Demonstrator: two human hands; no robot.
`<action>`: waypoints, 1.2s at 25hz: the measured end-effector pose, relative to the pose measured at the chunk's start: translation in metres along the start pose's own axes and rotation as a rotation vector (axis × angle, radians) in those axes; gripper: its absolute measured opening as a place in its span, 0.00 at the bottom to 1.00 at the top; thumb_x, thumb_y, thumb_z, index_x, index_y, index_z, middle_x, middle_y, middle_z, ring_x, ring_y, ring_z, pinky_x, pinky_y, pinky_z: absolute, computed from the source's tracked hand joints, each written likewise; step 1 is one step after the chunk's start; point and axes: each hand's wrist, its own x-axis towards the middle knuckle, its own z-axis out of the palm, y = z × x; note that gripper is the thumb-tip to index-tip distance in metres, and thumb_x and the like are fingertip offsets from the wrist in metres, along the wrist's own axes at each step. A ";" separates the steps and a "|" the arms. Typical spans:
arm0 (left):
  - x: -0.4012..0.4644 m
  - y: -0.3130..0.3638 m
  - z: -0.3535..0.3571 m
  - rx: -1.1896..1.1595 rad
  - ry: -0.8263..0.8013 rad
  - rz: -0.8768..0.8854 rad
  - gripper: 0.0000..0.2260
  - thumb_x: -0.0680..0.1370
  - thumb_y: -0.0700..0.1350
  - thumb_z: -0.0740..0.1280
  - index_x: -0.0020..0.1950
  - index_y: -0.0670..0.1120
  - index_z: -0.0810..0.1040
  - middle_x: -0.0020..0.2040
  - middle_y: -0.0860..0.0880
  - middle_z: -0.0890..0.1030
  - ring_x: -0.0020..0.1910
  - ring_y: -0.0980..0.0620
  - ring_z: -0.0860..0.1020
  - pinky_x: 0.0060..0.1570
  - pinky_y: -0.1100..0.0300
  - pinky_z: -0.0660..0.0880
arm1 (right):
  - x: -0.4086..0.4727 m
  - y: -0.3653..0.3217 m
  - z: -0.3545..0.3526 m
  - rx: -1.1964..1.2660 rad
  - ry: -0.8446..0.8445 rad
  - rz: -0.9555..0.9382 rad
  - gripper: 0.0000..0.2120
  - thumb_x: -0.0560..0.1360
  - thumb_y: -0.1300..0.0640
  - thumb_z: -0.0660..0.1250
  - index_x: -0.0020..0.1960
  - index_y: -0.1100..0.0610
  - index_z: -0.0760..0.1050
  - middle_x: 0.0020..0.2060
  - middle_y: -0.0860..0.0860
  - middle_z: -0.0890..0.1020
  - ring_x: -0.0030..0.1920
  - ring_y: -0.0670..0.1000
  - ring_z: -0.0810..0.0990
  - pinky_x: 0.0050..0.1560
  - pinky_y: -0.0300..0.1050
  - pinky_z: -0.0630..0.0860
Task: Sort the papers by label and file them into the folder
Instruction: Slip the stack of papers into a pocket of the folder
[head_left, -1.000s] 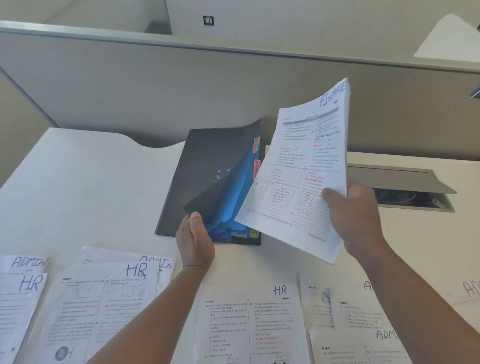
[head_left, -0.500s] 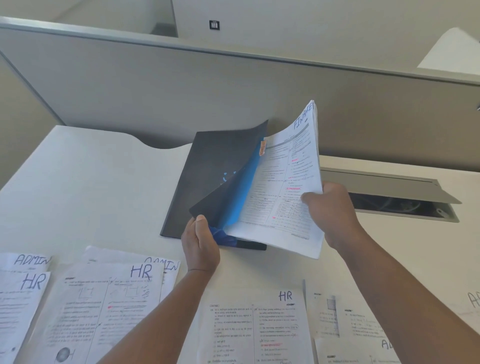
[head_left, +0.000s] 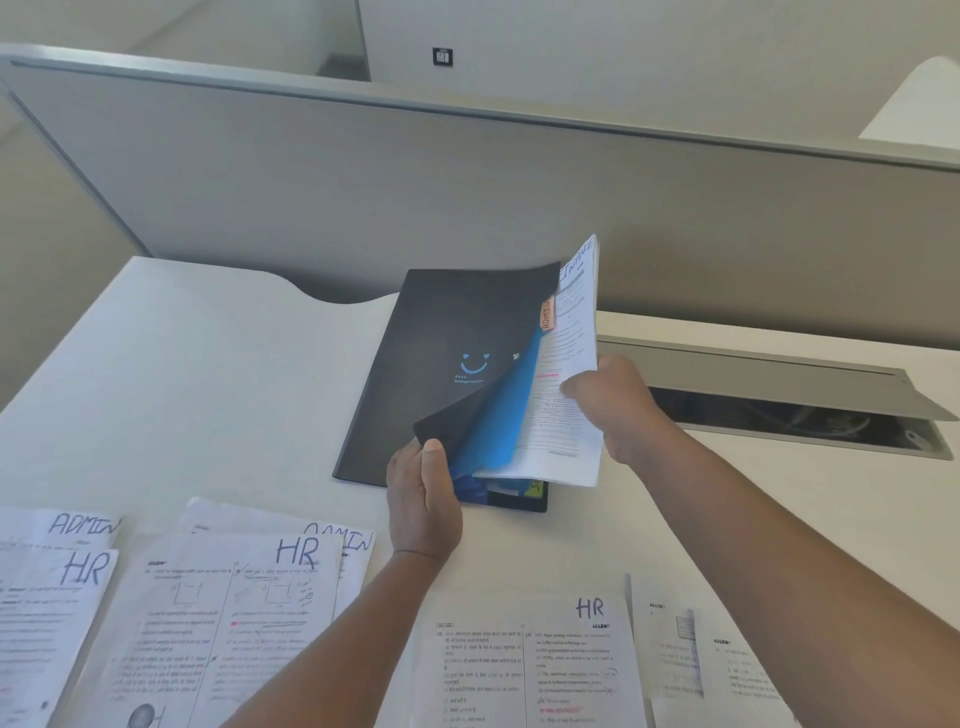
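Holding the black folder (head_left: 441, 358) cover up, the left hand (head_left: 423, 501) pinches its corner. The right hand (head_left: 615, 408) grips the FINANCE papers (head_left: 563, 395), long side standing, right beside the gap.

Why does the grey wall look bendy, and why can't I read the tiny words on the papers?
Head view: the wide-angle lens bows the partition's top edge and stretches the corners. Head view: the fine print on the FINANCE papers in the right hand is soft and too small to read, while the big HR label stays legible. Head view: light is even, with soft shadow under the folder.
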 end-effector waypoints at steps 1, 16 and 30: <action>0.000 -0.001 0.000 0.007 -0.010 0.016 0.15 0.81 0.47 0.50 0.34 0.53 0.59 0.32 0.60 0.71 0.39 0.48 0.68 0.43 0.53 0.63 | 0.003 0.000 0.005 0.019 -0.012 0.012 0.09 0.80 0.67 0.64 0.59 0.61 0.76 0.53 0.55 0.83 0.50 0.56 0.82 0.40 0.46 0.79; -0.006 0.006 0.001 0.048 -0.061 0.111 0.21 0.83 0.38 0.51 0.32 0.56 0.58 0.33 0.67 0.75 0.37 0.59 0.68 0.42 0.59 0.63 | 0.002 0.057 0.032 0.045 0.037 -0.064 0.10 0.75 0.64 0.62 0.51 0.72 0.72 0.52 0.68 0.81 0.39 0.58 0.75 0.39 0.51 0.67; -0.003 -0.014 0.005 0.060 -0.092 0.109 0.16 0.83 0.47 0.51 0.36 0.58 0.60 0.32 0.59 0.68 0.40 0.61 0.70 0.42 0.60 0.65 | 0.023 0.046 0.051 0.172 -0.304 0.066 0.10 0.85 0.60 0.63 0.59 0.58 0.82 0.52 0.54 0.87 0.52 0.55 0.87 0.45 0.47 0.86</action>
